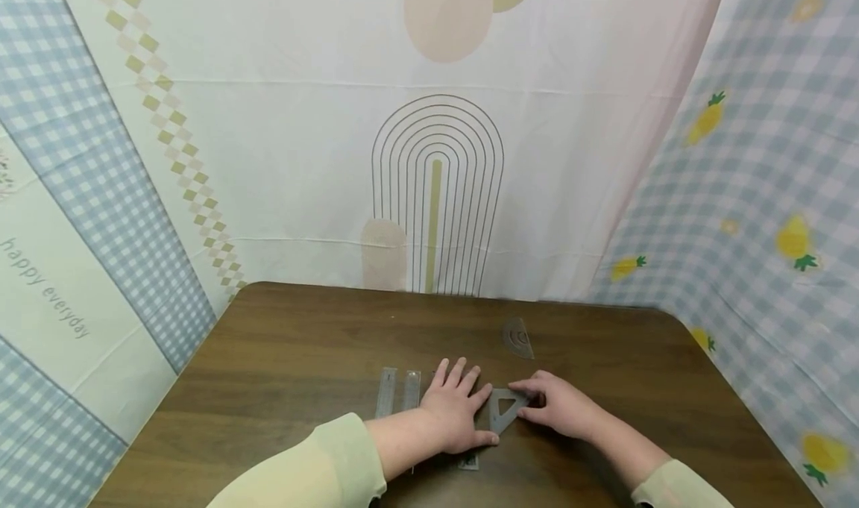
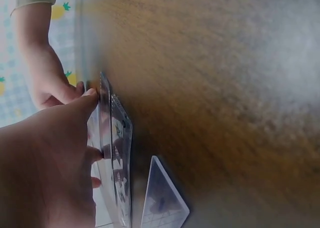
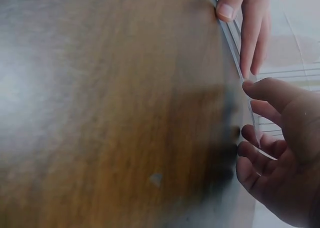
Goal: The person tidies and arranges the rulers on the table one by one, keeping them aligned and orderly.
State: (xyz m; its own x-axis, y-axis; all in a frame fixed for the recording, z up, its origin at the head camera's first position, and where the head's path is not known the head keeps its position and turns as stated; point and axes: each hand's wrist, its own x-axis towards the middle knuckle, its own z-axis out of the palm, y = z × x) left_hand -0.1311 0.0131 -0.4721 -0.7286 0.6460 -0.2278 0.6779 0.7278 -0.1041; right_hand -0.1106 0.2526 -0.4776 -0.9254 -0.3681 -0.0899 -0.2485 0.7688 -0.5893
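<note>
Right now I am working near the front edge of the worktop [image 1: 288, 329], a dark wood surface with rounded far corners. Patterned cloth is hanging close behind it and down both sides, so the far edge and the side edges are hemmed in, while the wood itself is lying bare to the left, to the right and towards the back.

I am pressing my left hand [image 1: 456, 411] flat, fingers straight and spread, pointing away from me; its thumb is touching the set square [image 1: 505, 407]. I am pinching the right corner of that set square with my right hand [image 1: 560, 405], fingers curled at its edge. The set square is a clear triangle with a triangular cutout, lying flat between my hands. Its long axis is running from the near left to the far right, with the narrow tip pointing towards me and my left thumb.

Two rulers [image 1: 397, 392] are lying side by side just left of my left hand, long axes pointing straight away from me, partly under my wrist. A protractor [image 1: 518, 337] is lying apart, farther back on the wood, its curved side facing left. In the left wrist view the rulers [image 2: 117, 158] are showing edge-on beside my palm.
</note>
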